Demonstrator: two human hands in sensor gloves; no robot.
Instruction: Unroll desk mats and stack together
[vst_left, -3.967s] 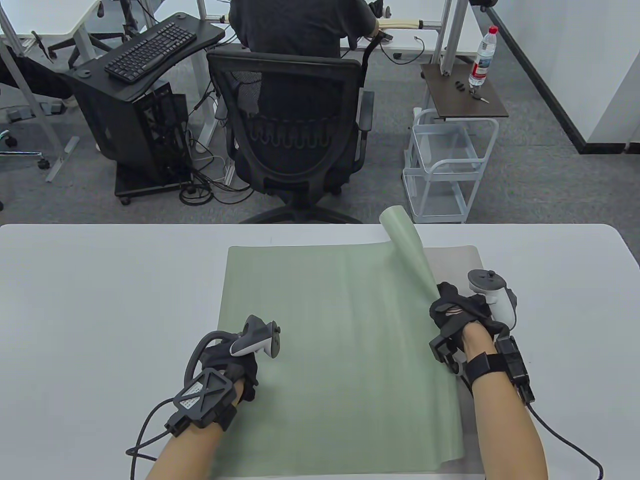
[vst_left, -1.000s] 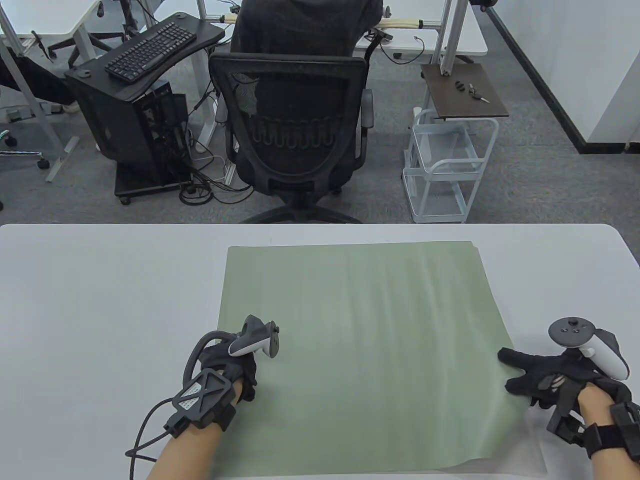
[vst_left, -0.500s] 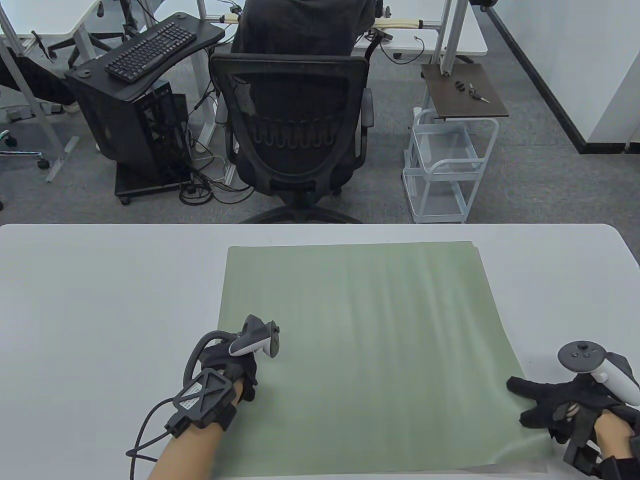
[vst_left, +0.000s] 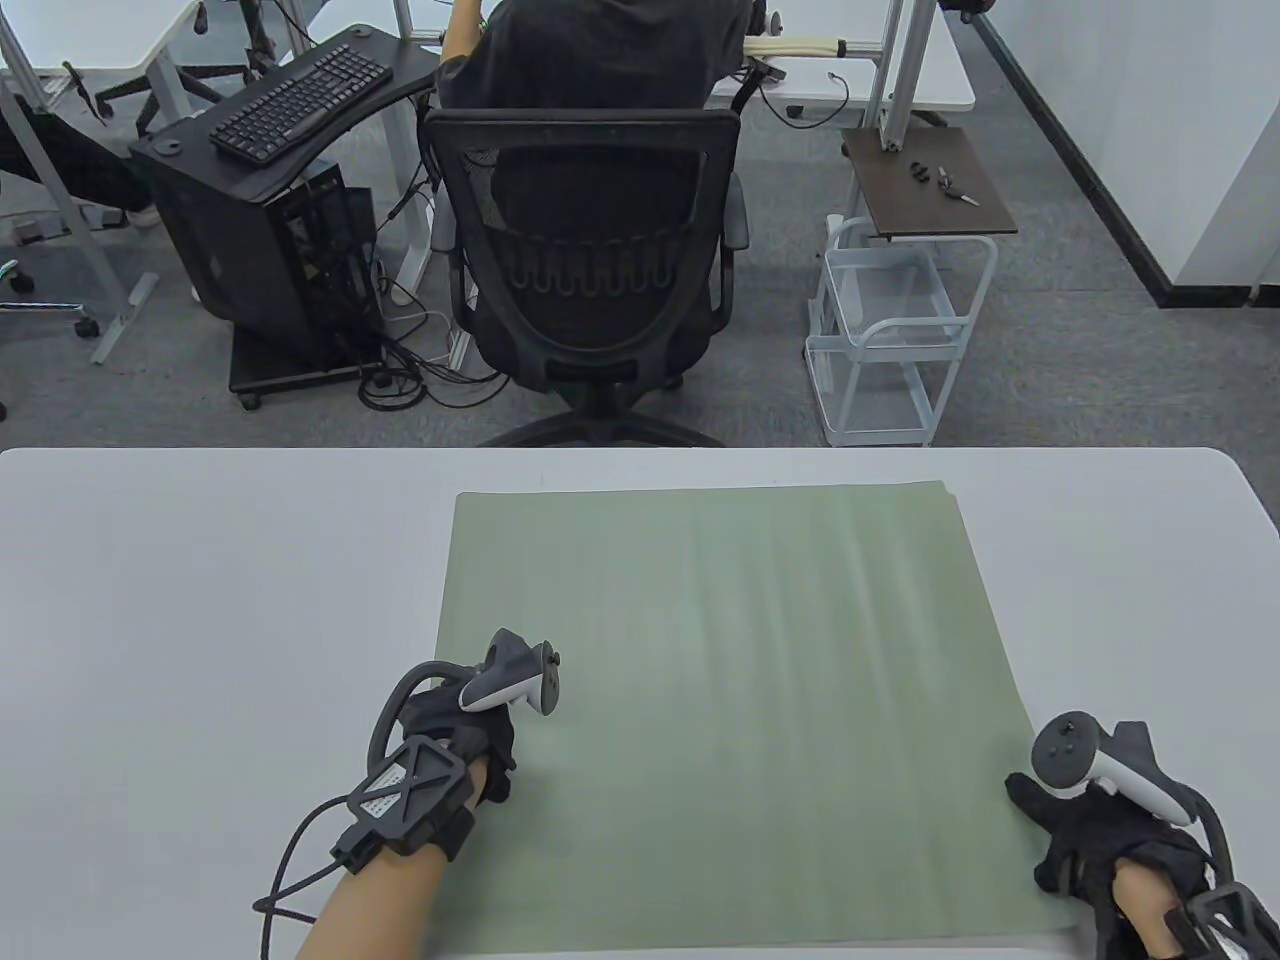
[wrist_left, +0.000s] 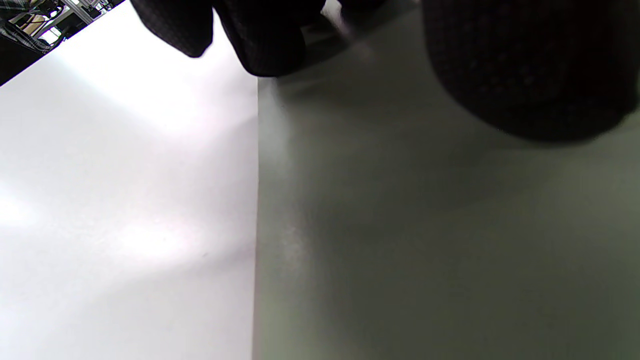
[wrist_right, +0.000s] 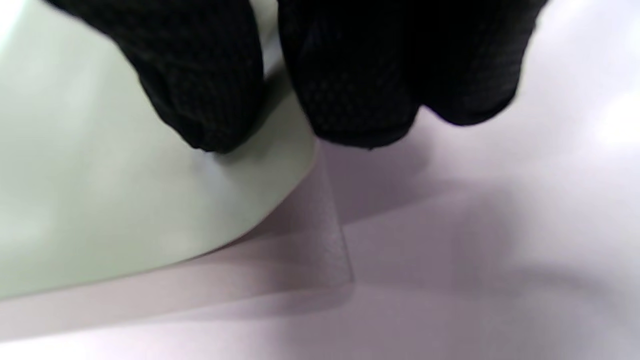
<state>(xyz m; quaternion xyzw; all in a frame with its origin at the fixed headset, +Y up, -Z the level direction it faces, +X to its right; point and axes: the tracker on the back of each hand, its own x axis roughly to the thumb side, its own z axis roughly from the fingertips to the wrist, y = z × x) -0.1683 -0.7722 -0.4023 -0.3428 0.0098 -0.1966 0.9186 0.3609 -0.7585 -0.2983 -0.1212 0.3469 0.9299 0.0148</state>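
Note:
A pale green desk mat (vst_left: 720, 700) lies unrolled and flat in the middle of the white table (vst_left: 200, 600). It lies on top of a grey mat, whose corner shows under the green mat's lifted corner in the right wrist view (wrist_right: 325, 260). My left hand (vst_left: 450, 720) rests on the green mat's left edge; its fingertips (wrist_left: 270, 45) touch the mat (wrist_left: 450, 250) there. My right hand (vst_left: 1080, 830) is spread at the mat's near right corner, with fingers (wrist_right: 200, 100) pressing on the green mat (wrist_right: 100, 200). Neither hand holds anything.
The table's far edge (vst_left: 640, 452) runs just behind the mats. Beyond it are an office chair (vst_left: 590, 250) with a seated person, a white wire cart (vst_left: 890, 330) and a black desk with a keyboard (vst_left: 300, 100).
The green mat's right end, curled up in my right hand four seconds ago, now lies flat. My right hand slid along the right edge toward me to the near corner. My left hand stayed put.

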